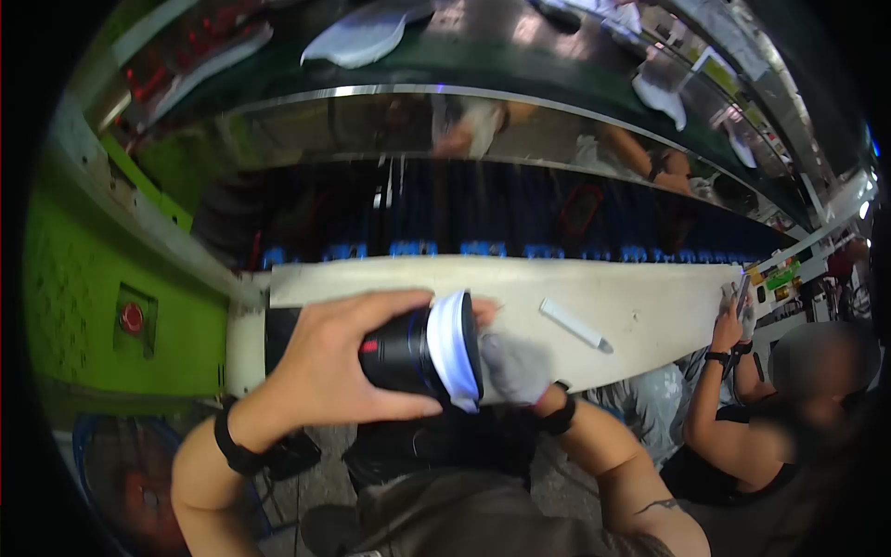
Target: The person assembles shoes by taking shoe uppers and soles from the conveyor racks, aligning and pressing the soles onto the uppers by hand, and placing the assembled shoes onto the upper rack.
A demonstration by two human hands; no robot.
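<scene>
Clamped with the left hand (pixel 320 357) around the cylinder (pixel 401 357) in a wide grasp. Held above the table (pixel 418 278), toward the near edge, just beside the gloved right hand (pixel 520 369); cannot tell whether gripped there too. Runs roughly left to right along the long axis, with the band (pixel 450 348) end facing right. Seemingly mid-handling; probably calls for steady left-hand support.

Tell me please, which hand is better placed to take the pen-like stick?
Probably the right hand: it is nearer the pen-like stick on the table, while the left hand is wrapped around the black cylinder.
</scene>
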